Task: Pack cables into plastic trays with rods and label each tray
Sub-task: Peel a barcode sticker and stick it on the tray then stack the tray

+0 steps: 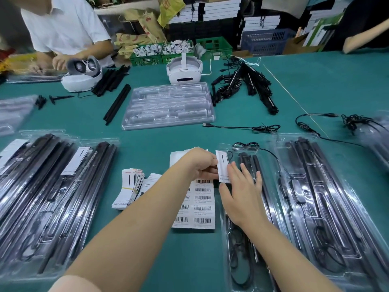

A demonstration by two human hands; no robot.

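A white label card (pixel 223 166) stands at the top left of a clear plastic tray (pixel 271 209) packed with black rods and a cable. My left hand (pixel 201 164) pinches the card's left edge. My right hand (pixel 240 192) lies flat with straight fingers on the tray, touching the card's lower right. A sheet of barcode stickers (pixel 202 209) lies under my hands, left of the tray. A banded stack of label cards (pixel 131 187) sits further left.
Filled trays (pixel 52 197) lie at the left and another (pixel 336 207) at the right. An empty tray stack (pixel 168 105), loose black rods (pixel 117 104), cables (pixel 248 87) and two headsets (pixel 184 69) lie further back. A person in white (pixel 63 28) works at the far left.
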